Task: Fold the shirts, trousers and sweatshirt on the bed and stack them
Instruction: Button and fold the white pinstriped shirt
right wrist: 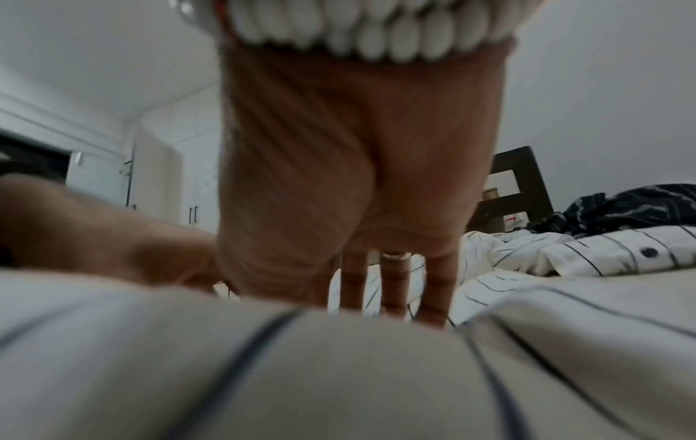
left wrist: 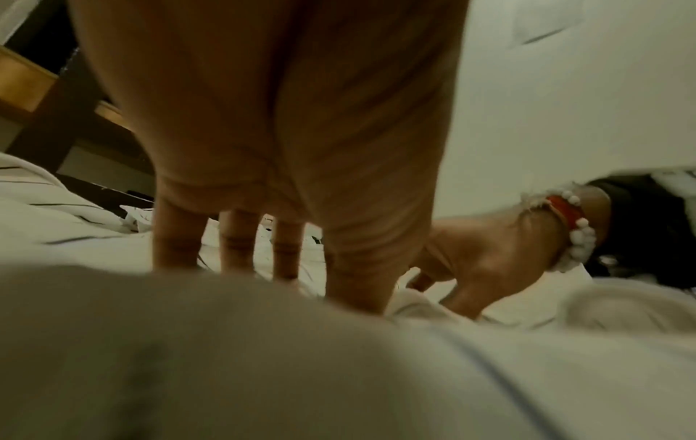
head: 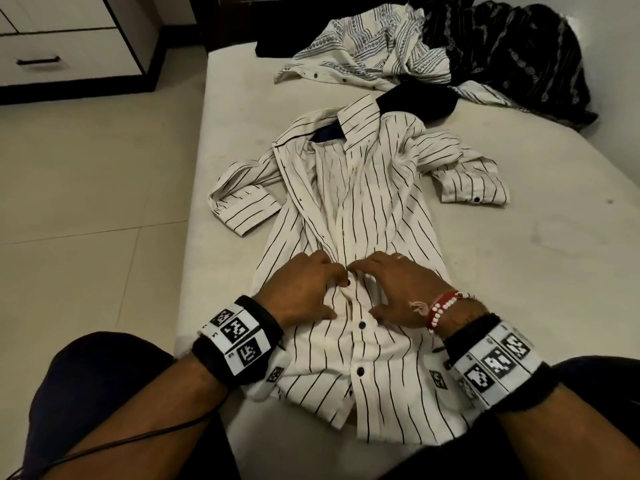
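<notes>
A white shirt with thin black stripes lies front up along the bed, collar far, hem near me, sleeves bunched at both sides. My left hand and right hand rest side by side on its button placket at mid-length. Their fingers are spread and press the cloth, the index tips almost meeting over a black button. The left wrist view has the left hand with straight fingers down on the fabric and the right hand beside it. Straight fingers of the right hand stand on the striped shirt.
A crumpled white patterned shirt and a black patterned garment lie at the far end, with a dark garment under the striped collar. The bed's left edge drops to a tiled floor. A drawer unit stands far left.
</notes>
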